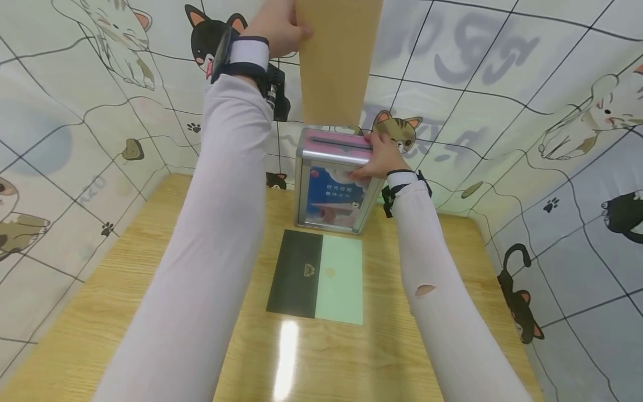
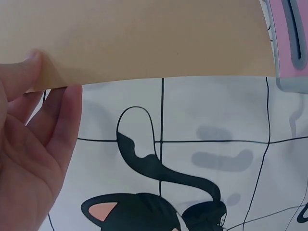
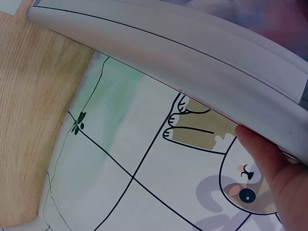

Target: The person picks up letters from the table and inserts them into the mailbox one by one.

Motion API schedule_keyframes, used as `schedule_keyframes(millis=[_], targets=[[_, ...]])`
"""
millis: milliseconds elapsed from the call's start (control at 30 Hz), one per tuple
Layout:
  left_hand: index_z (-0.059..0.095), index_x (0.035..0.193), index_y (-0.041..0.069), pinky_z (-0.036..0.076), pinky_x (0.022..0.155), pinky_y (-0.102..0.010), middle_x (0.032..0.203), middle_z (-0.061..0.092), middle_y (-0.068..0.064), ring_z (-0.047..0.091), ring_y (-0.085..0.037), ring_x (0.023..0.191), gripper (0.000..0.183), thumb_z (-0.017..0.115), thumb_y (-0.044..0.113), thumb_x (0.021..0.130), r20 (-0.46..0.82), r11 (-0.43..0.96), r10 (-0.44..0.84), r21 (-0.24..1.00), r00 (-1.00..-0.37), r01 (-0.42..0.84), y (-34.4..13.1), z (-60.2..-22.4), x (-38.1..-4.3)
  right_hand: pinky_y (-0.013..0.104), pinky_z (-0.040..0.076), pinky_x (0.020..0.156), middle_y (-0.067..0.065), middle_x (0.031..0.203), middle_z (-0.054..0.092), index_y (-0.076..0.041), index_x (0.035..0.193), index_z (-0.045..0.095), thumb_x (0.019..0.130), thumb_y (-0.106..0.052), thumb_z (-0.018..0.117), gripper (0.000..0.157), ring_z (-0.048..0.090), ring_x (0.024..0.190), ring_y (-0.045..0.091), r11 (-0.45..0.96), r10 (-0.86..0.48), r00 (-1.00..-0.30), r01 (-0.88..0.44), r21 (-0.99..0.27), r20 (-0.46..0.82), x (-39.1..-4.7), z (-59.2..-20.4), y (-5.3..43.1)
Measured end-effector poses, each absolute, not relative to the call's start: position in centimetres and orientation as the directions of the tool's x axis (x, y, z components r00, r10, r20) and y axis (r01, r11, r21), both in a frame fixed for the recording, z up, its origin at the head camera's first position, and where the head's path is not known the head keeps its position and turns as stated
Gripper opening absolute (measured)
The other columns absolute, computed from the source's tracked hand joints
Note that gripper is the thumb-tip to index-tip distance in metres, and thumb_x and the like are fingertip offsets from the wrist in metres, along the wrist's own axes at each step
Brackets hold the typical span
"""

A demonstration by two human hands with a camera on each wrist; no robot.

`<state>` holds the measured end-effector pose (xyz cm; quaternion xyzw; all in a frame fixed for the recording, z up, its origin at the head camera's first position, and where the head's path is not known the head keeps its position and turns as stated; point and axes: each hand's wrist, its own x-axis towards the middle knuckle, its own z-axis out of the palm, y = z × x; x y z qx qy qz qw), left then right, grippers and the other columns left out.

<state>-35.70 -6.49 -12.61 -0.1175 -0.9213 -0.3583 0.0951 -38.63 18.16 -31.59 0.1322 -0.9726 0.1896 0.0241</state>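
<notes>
My left hand (image 1: pixel 282 27) pinches the left edge of a flat brown kraft-paper sheet (image 1: pixel 337 67), thumb on the near face. The sheet hangs upright, its lower edge just above the pink slotted top of a silver-framed box (image 1: pixel 334 192) in the head view. In the left wrist view, thumb and fingers grip the sheet's edge (image 2: pixel 159 43), with part of the pink top and its slot (image 2: pixel 294 33) at the upper right. My right hand (image 1: pixel 382 157) grips the box's upper right corner. The right wrist view has its thumb (image 3: pixel 262 149) against the box's silver side (image 3: pixel 159 53).
On the wooden table (image 1: pixel 241 340), in front of the box, lie a black folder-like card (image 1: pixel 295 276) and a mint-green one (image 1: pixel 341 279) side by side. A cat-printed wall covering (image 1: pixel 462 67) stands close behind the box and along both sides.
</notes>
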Motion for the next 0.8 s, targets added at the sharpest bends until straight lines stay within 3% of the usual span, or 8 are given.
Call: schedule_keyframes(millis=[267,467,800], targets=[[0.030,0.138,0.013,0.038,0.097,-0.023,0.138,0.042,-0.003,0.044,-0.013,0.123,0.043,0.039,0.022,0.096,0.241,0.731,0.168,0.620,-0.956,0.285,-5.1,-13.4,-36.1,0.050,0.034,0.095,0.017,0.137,0.030,-0.012,0.139,0.030,0.056,-0.043,0.080,0.102,0.037,0.111,0.034,0.898,-0.248,-0.963,-0.268,-0.350,0.102,-38.4,-31.6,18.2],[0.032,0.137,0.013,0.040,0.096,-0.024,0.135,0.044,-0.005,0.047,-0.014,0.119,0.043,0.041,0.021,0.096,0.211,0.715,0.178,0.644,-0.961,0.273,-4.7,-14.0,-36.6,0.049,0.036,0.093,0.017,0.132,0.034,-0.008,0.127,0.039,0.055,-0.043,0.080,0.090,0.039,0.107,0.033,0.897,-0.254,-0.960,-0.279,-0.342,0.118,-38.4,-31.6,18.1],[0.034,0.135,0.010,0.043,0.090,-0.022,0.129,0.045,-0.005,0.048,-0.014,0.110,0.045,0.043,0.027,0.095,0.189,0.764,0.194,0.587,-0.963,0.270,-4.4,-14.9,-37.0,0.048,0.034,0.095,0.016,0.131,0.033,-0.008,0.127,0.037,0.056,-0.046,0.079,0.090,0.036,0.111,0.032,0.912,-0.234,-0.967,-0.255,-0.320,0.103,-37.9,-31.3,18.1]])
